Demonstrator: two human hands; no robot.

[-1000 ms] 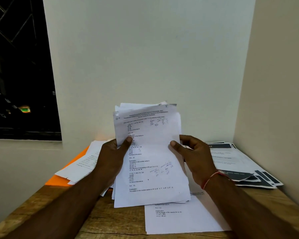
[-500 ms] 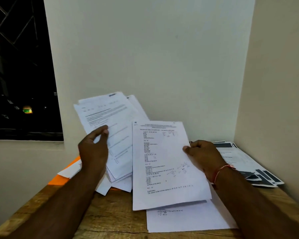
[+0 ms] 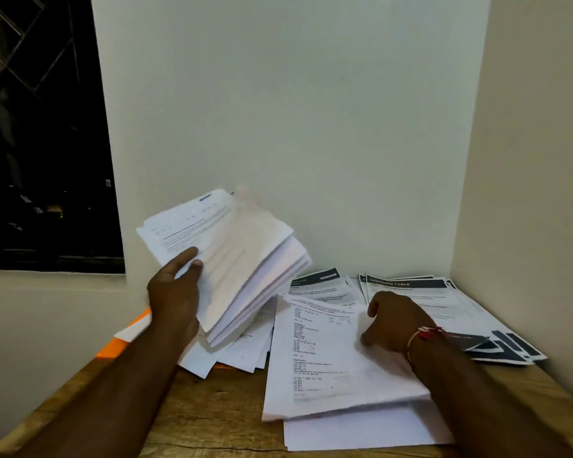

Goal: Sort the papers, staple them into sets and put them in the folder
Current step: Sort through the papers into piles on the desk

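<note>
My left hand (image 3: 174, 294) grips a thick stack of printed white papers (image 3: 242, 259), held tilted above the table at centre left. My right hand (image 3: 396, 320) rests with fingers bent on a printed question sheet (image 3: 318, 355) that lies on another white sheet (image 3: 361, 431) near the front edge. Whether the right fingers still pinch the sheet I cannot tell. An orange folder (image 3: 113, 350) peeks out from under loose white papers (image 3: 242, 352) at the left. No stapler is visible.
Several dark-headed "Dressing Table" sheets (image 3: 420, 292) fan out at the back right against the side wall. The wooden table (image 3: 212, 418) sits in a corner, with walls behind and right. A dark window (image 3: 40, 143) is at the left.
The top question sheet was drawn off the stack by my right hand and lowered flat onto the table at right. My left hand carried the remaining stack up and left.
</note>
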